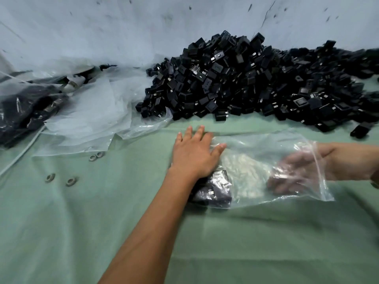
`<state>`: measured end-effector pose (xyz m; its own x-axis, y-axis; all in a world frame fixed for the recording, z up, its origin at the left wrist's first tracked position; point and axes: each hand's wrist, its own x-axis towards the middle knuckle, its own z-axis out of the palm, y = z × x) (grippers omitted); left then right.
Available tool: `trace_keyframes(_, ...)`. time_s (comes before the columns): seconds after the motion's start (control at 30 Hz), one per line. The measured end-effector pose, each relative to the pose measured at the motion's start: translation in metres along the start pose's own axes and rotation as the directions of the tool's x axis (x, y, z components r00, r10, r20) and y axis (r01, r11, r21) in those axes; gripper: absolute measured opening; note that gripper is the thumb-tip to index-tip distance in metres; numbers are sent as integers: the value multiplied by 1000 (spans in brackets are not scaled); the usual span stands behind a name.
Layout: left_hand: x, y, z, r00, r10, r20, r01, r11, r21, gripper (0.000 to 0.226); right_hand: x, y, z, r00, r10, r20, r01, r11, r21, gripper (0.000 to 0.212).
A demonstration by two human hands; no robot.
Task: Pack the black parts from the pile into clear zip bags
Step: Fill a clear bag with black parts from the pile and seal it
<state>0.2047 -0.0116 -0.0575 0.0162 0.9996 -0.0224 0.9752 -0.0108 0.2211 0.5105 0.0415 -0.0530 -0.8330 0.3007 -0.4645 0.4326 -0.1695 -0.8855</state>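
Green cloth [102, 212]: pile [256, 83] along far edge, barely dented. I saw left hand [194, 154] flat, fingers spread, pressing zip bag [256, 165], few parts [213, 191] inside. Right hand [291, 173] inside bag, grip unclear.

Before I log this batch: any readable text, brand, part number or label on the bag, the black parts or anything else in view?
None can be read.
Zip bag: clear, no print visible.
Black parts in the pile: no legible marking; any moulded lettering is too small and blurred.
Parts inside the bag: glare, nothing legible.
Loose plastic sheets and green cloth: no text visible.
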Motion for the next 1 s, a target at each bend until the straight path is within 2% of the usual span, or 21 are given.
trace_keyframes(0.03,-1,0,4,999,4,-35,-3,1000,19,75,-6,-1,-7,999,-39,-9,39,999,-35,45)
trace_keyframes(0.13,-2,-1,10,995,16,-100,-12,999,41,76,-40,8,-31,992,59,-116,-71,992,-106,31)
trace_keyframes(0.17,-2,-2,11,994,17,-106,-12,999,45,76,-52,0,-35,977,87,-195,-124,976,-182,35)
trace_keyframes(0.23,-1,-3,12,994,18,-107,-12,999,51,77,-68,-24,-39,892,131,-433,-264,928,-262,38)
trace_keyframes(0.3,-2,-2,12,994,17,-105,-11,998,55,78,-56,-57,-30,776,-72,-627,-253,874,-414,13)
trace_keyframes(0.33,-1,-2,12,994,16,-105,-10,998,57,78,-43,-70,-30,690,-207,-694,-232,844,-483,11)
trace_keyframes(0.37,-1,-1,12,994,13,-105,-7,998,59,78,-26,-83,-25,606,-314,-731,-237,806,-543,17)
trace_keyframes(0.4,-1,-1,12,995,10,-103,-3,998,62,78,-5,-97,-17,568,-377,-732,-236,777,-583,19)
trace_keyframes(0.43,-1,-1,12,995,6,-102,1,998,66,78,17,-109,-7,557,-414,-720,-262,734,-626,17)
trace_keyframes(0.53,-1,0,11,995,-1,-96,8,997,72,76,82,-125,4,615,-458,-642,-369,553,-747,15)
trace_keyframes(0.63,0,1,10,996,-4,-92,11,998,70,75,129,-126,-2,656,-382,-650,-488,442,-753,39)
trace_keyframes(0.73,0,0,10,997,-7,-78,12,998,67,76,155,-117,-7,605,-363,-709,-542,465,-700,53)
trace_keyframes(0.83,0,1,8,998,-15,-53,19,997,70,76,167,-110,-8,551,-416,-723,-550,470,-690,49)
trace_keyframes(0.93,2,2,2,1000,-26,14,26,999,40,78,160,-113,-6,608,-378,-698,-541,446,-713,47)
trace_keyframes(1.0,2,3,-5,996,-33,85,32,999,7,81,140,-114,-6,613,-380,-693,-502,490,-713,48)
